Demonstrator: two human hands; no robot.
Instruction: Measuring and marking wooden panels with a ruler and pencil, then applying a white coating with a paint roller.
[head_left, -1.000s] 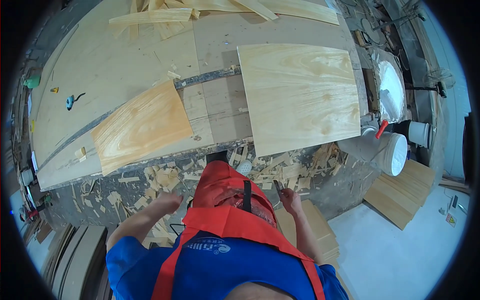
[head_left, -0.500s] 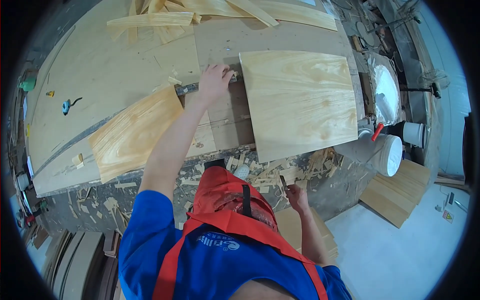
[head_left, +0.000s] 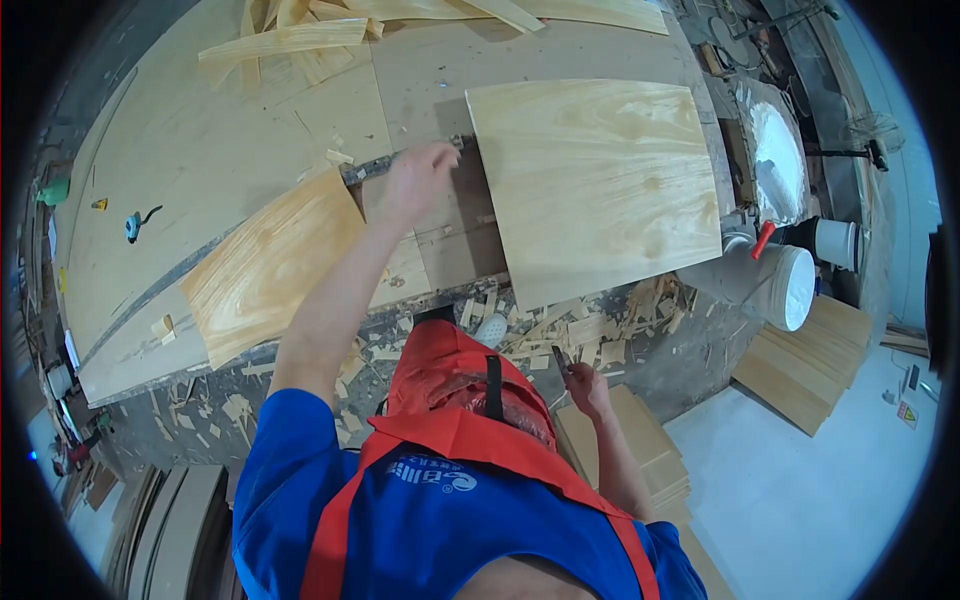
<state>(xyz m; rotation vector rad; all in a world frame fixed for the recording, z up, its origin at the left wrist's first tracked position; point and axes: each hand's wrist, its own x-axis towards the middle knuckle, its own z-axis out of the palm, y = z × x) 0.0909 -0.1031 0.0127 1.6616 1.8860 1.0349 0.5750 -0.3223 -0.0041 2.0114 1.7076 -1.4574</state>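
Note:
My left hand hovers over the bench between a panel on the right and a narrower sheet on the left. Its fingers are smeared by motion, so whether they hold anything is unclear. The larger wood-grain panel lies flat with its front edge reaching the bench edge. To the left rests the yellowish veneer sheet, tapering in outline and set at a slant. Low at my right side, my right hand is closed on a thin, flat knife blade, which points up and away from me.
Long veneer strips are heaped at the far side. A blue tape measure lies far left. Wood scraps litter the floor. White buckets and a red handle are at the right, near stacked boards.
My left hand has drawn back slightly toward me and left, away from the dark strip by the panel. The right hand still holds the blade low. The view has shifted a little.

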